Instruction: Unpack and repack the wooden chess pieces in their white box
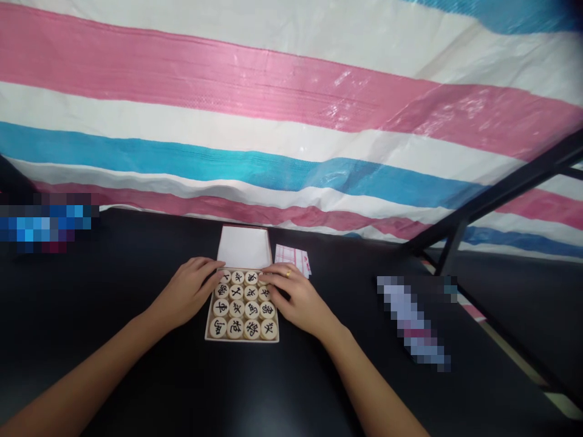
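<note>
A shallow pale box (242,338) lies on the black table (113,291), filled with several round wooden game pieces (237,309) marked with black characters. Its open white lid (245,247) stands behind it. My left hand (189,291) rests at the box's left side, its fingertips reaching over the top-left pieces. My right hand (296,297), with a ring on one finger, lies along the right side, its fingers bent over the top-right pieces. I cannot see whether either hand holds a piece.
A folded white sheet with red print (294,258) lies right of the lid. A striped pink, white and blue tarp (291,121) hangs behind the table. A black metal frame (492,200) slants at the right. Blurred patches sit left and right.
</note>
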The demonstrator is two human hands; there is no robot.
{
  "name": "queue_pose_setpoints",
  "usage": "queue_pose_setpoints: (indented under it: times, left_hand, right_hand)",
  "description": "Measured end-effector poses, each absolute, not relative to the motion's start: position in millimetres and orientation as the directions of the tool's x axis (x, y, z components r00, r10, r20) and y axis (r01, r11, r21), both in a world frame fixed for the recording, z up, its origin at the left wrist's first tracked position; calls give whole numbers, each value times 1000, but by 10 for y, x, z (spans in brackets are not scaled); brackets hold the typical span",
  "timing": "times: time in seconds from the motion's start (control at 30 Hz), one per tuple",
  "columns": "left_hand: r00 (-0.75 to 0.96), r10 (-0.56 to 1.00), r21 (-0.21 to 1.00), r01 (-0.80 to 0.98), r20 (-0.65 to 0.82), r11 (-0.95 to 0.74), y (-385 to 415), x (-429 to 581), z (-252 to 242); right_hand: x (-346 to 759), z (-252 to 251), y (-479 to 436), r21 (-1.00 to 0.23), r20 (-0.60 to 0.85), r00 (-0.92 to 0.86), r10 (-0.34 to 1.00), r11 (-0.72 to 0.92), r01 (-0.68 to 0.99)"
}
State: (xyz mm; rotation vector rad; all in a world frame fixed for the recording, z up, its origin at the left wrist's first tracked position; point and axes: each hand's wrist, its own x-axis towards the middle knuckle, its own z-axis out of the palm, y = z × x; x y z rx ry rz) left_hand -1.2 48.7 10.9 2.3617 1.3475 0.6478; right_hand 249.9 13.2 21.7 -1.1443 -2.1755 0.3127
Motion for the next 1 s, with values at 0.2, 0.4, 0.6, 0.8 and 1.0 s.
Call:
queue_pose_setpoints:
  times: [0.2, 0.4, 0.6, 0.8, 1.0]
  left_hand:
    - [463, 863, 487, 717, 202, -499, 488, -11, 124]
    - [455, 863, 503, 705, 221, -500, 488, -19, 130]
    - [458, 863, 505, 705, 214, -499, 487, -21, 127]
    - [461, 864, 497, 712, 202, -496, 489, -25, 122]
    - [461, 867, 508, 710, 188, -488, 480, -21, 139]
  right_hand:
    - [2500, 205, 132, -494, 428, -412, 804, 590, 638]
    - [2524, 217, 126, -507, 403, -423, 812, 583, 635]
    - [2503, 216, 128, -519, 391, -406, 826, 562, 644]
    - [2561, 244, 139, -523, 405, -285, 869, 476, 707]
    - [2784, 214, 197, -508, 267, -149, 952, 271, 817]
